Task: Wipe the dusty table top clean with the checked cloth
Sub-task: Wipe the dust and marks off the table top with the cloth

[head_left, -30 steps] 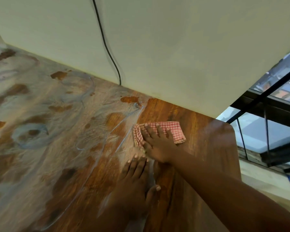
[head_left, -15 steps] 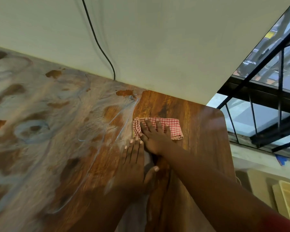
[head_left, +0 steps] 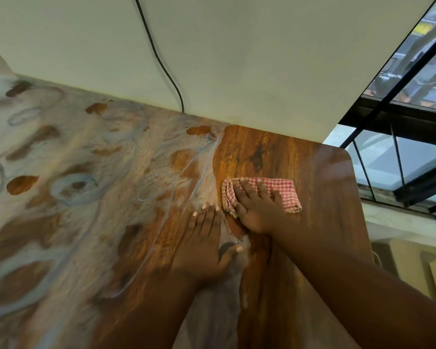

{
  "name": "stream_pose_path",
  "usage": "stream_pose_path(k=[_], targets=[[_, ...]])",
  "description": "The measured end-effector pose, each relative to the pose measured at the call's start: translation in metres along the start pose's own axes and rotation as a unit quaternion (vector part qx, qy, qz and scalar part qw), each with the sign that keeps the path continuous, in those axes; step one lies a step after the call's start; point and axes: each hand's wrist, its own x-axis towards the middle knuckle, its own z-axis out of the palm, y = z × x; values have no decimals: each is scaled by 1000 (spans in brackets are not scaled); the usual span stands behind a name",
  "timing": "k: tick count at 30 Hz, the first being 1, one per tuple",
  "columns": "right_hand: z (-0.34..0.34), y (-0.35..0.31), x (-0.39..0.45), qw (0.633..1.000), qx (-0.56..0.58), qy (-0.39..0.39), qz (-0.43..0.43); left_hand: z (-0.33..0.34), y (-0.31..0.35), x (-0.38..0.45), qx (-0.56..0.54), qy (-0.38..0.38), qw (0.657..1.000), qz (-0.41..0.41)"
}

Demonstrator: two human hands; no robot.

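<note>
A wooden table top [head_left: 325,187] fills the view. Its left part is coated in pale dust [head_left: 91,187] with swirl marks; the right strip shows bare brown wood. A folded red-and-white checked cloth [head_left: 285,190] lies on the bare strip near the dust's edge. My right hand [head_left: 254,210] presses flat on the cloth, fingers spread over its left half. My left hand [head_left: 202,243] rests flat on the table just left of it, fingers together, holding nothing.
A pale wall [head_left: 237,59] runs along the table's far edge, with a black cable [head_left: 161,61] hanging down to it. The table's rounded right corner [head_left: 345,154] is close to the cloth. Black railings [head_left: 400,152] and boxes [head_left: 413,263] lie beyond the right edge.
My left hand has slid forward along the table until its fingertips sit beside the cloth. The right hand and cloth have stayed in about the same spot; the camera tilted slightly.
</note>
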Motion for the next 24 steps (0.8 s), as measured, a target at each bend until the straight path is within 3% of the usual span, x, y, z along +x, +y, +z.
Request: stream_pose_path(k=[3,6,10,14,20,24], targets=[[-2,-25,14,999,18,6,37,1,-1,-1,-10,6,1000,-7],[10,-34,-14,999,0,29,-25,0,3,-2,-11,24,1000,1],[31,-9,-76,995,-38,1,-95,-2,1,-6,-15,13,1000,16],[19,15,-71,997,-53,-4,-60,-3,0,-6,-30,10,999,17],[24,-18,-35,997,-6,42,59,-1,-1,-5,-38,5,999,18],[35,-38,-74,1000,-21,19,3,-2,-1,-4,-26,-10,999,17]])
